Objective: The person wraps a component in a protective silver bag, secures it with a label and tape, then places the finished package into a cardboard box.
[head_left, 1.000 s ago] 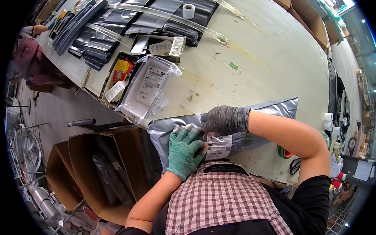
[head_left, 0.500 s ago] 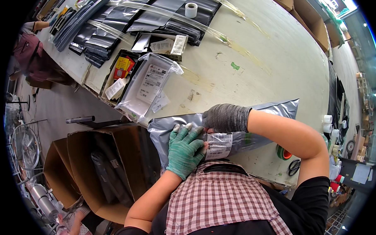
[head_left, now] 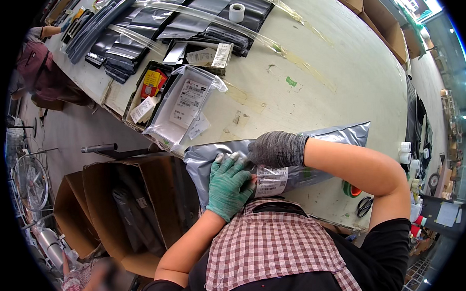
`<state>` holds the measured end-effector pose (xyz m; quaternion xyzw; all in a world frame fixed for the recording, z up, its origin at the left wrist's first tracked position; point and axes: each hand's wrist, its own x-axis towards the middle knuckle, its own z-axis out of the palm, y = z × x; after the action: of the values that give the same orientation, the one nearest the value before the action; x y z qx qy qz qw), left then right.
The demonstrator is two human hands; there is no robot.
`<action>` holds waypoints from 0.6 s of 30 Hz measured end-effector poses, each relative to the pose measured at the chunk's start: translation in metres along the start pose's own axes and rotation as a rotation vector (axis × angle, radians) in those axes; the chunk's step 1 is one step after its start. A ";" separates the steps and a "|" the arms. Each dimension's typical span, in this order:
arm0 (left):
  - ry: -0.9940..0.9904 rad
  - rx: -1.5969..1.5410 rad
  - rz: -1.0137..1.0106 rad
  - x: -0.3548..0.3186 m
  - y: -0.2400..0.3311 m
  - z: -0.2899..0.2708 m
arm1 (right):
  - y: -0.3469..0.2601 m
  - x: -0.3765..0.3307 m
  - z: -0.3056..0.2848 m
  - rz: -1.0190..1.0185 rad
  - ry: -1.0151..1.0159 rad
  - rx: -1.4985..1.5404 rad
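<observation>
A silvery-grey plastic mailing bag [head_left: 213,155] lies across the table's near edge in front of me. On it sits a white printed label [head_left: 271,181]. My left hand [head_left: 228,189], in a green glove with pale fingertips, rests flat on the bag, fingers stretched out, beside the label's left edge. Over the label's upper edge my right hand [head_left: 278,149], in a dark grey glove, is curled against the bag. Its fingertips are hidden, so whatever they may hold does not show.
Label boxes [head_left: 189,80] stand ahead to the left, with flat dark bags [head_left: 208,23] and a white tape roll [head_left: 236,12] beyond. Black scissors [head_left: 364,207] and a green-and-red tape roll [head_left: 350,189] lie near my right elbow. A cardboard box [head_left: 104,201] holds wrapped packages on the left.
My right hand has shifted slightly left and its fingers have curled under over the label's top. My left hand stays put. At lower left, another person has moved.
</observation>
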<state>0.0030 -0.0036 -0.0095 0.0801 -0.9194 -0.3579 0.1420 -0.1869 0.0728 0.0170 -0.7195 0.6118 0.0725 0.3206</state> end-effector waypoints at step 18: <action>-0.035 -0.027 -0.022 -0.001 -0.001 -0.003 | 0.023 -0.013 0.001 -0.146 0.073 0.227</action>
<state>0.0046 -0.0058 -0.0085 0.0819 -0.9159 -0.3733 0.1230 -0.2114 0.0831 0.0139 -0.7233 0.5732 -0.0470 0.3821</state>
